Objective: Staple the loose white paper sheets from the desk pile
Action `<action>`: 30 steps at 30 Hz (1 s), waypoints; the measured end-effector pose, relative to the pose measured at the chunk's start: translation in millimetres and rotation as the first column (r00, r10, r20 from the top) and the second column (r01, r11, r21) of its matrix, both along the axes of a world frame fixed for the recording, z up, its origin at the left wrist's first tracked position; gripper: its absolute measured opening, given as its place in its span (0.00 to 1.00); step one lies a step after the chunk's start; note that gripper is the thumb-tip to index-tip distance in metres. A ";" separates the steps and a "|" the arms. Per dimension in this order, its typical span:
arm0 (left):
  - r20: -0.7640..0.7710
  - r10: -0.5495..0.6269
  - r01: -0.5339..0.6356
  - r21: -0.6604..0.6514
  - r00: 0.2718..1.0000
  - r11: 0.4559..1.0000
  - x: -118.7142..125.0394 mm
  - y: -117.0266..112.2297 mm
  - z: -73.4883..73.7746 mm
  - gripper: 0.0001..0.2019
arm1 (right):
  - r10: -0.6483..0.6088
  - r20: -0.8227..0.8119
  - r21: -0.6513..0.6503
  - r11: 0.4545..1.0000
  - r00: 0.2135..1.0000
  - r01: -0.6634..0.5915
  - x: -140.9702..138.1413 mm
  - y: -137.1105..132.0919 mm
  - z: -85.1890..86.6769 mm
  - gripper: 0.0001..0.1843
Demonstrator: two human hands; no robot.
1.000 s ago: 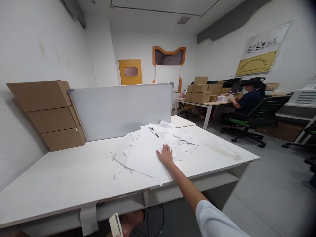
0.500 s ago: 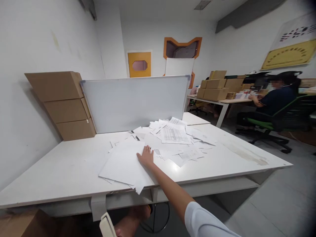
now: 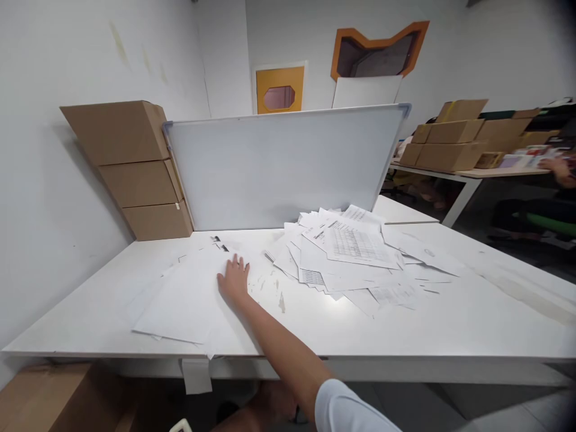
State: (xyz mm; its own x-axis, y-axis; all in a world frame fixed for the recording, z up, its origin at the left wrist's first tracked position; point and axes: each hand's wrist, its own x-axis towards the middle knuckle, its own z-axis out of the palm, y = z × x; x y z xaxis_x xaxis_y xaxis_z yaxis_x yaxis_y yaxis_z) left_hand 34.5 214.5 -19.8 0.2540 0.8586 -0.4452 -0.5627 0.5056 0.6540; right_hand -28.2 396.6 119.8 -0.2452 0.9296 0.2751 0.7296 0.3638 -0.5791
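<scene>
On the white desk (image 3: 472, 327), the right arm (image 3: 283, 354) reaches forward, its open hand (image 3: 233, 282) splayed on loose paper sheets (image 3: 180, 300).

A: Print on the sheet (image 3: 357, 245) beyond the hand (image 3: 234, 279)?
B: Too small to read.
A: Below the hand?
B: Dim shape (image 3: 265, 403) under the desk edge (image 3: 112, 354), can't tell what. White object (image 3: 180, 426) cut off by the frame.
A: Far right?
B: Co-worker's hand (image 3: 560, 171), blurred.
</scene>
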 end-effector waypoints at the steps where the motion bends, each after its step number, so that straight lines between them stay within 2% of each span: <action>1: -0.002 -0.122 0.122 0.018 0.993 0.992 0.7 4.4 -3.3 0.26 | 0.113 0.006 0.074 0.991 0.994 -0.113 -3.7 3.1 2.0 0.29; 3: 0.002 -0.270 0.270 0.032 0.963 0.962 1.7 10.2 -9.0 0.36 | 0.304 0.041 0.159 0.938 0.952 -0.307 -8.1 6.8 2.7 0.24; 5: 0.006 -0.302 0.301 0.023 0.953 0.953 2.5 10.3 -13.5 0.37 | 0.400 0.060 0.128 0.905 0.914 -0.405 -11.5 5.5 -1.0 0.20; 6: 0.002 -0.280 0.279 0.014 0.960 0.960 3.0 8.5 -15.1 0.35 | 0.421 0.064 0.105 0.899 0.905 -0.425 -13.5 3.0 -3.8 0.20; 8: -0.024 -0.169 0.169 -0.005 0.985 0.986 4.9 3.9 -16.6 0.19 | 0.433 0.066 0.067 0.897 0.899 -0.437 -17.8 -3.6 -8.5 0.22; 9: -0.043 -0.091 0.091 -0.014 0.995 0.996 6.2 2.0 -16.5 0.11 | 0.424 0.064 0.056 0.902 0.903 -0.427 -19.5 -6.7 -9.7 0.22; 10: -0.065 -0.008 0.007 -0.025 0.998 1.000 7.4 0.7 -15.8 0.09 | 0.407 0.060 0.051 0.911 0.911 -0.410 -20.3 -8.8 -9.8 0.23; 13: -0.143 0.204 -0.215 -0.066 0.969 0.974 7.9 -1.2 -11.6 0.15 | 0.334 0.049 0.042 0.941 0.941 -0.336 -13.1 -6.3 -4.0 0.22; 16: -0.231 0.341 -0.375 -0.123 0.911 0.919 1.8 -7.5 -6.0 0.23 | 0.197 0.039 0.033 0.980 0.980 -0.199 8.4 8.2 4.8 0.22; 19: -0.315 0.431 -0.499 -0.177 0.845 0.848 -4.5 -20.2 -1.5 0.18 | 0.010 0.038 -0.003 1.000 0.999 -0.010 28.7 21.3 9.0 0.23; 21: -0.357 0.473 -0.561 -0.202 0.806 0.803 -4.9 -28.1 0.3 0.17 | -0.078 0.039 -0.028 0.996 0.996 0.079 32.6 23.7 8.4 0.25; 24: -0.388 0.513 -0.618 -0.220 0.766 0.755 0.8 -32.5 1.4 0.20 | -0.108 0.018 -0.055 0.993 0.994 0.108 25.0 19.7 5.7 0.20; 27: -0.386 0.537 -0.639 -0.213 0.750 0.739 9.4 -26.7 1.8 0.16 | -0.100 -0.047 -0.076 0.992 0.994 0.096 16.5 15.3 4.4 0.14; 30: -0.366 0.546 -0.635 -0.193 0.754 0.748 13.4 -22.1 2.6 0.14 | -0.134 -0.164 -0.087 0.989 0.977 0.121 19.4 15.7 6.3 0.13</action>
